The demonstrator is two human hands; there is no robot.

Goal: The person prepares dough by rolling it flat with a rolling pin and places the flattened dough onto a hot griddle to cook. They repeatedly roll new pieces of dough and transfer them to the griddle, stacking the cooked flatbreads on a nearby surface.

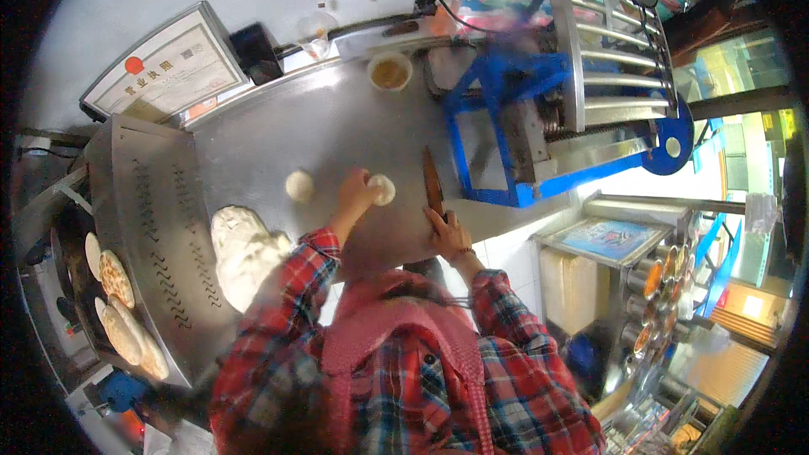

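A small piece of white dough (383,189) is in the fingers of my left hand (358,194), over the steel worktop (278,120). To its left a round dough ball (299,186) rests on the steel. My right hand (450,237) grips the handle of a knife (432,180), whose broad, pointed blade reaches away from me along the worktop. A large soft mass of dough (243,253) lies at the left, beside my left forearm, which covers part of it.
At the left stands a slotted metal cabinet (158,234), with several flatbreads (120,328) beyond it. A blue-framed machine (486,133) occupies the right. A bowl of brown contents (390,72) is at the back. Metal pots (651,278) stand far right; a framed document (167,66) leans behind.
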